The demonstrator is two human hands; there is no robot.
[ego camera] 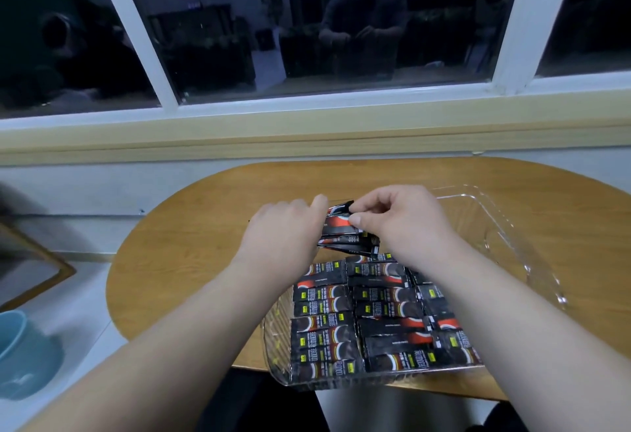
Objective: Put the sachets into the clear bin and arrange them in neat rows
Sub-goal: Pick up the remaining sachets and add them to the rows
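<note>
My left hand [283, 230] and right hand [399, 220] meet over the far part of the clear bin [512, 244], which sits on the wooden worktop [191, 244]. My left fingers [319, 201] curl round a bundle of sachets [345, 238] from the left. My right thumb and forefinger pinch its top end. The bundle seems to hover just above the bin floor, though I can't be sure. Nearer me, rows of sachets [358, 322] lie inside the bin.

Dim indoor light; the dark window [341, 22] mirrors the room, its frame bows, and left of it blur smears.
</note>
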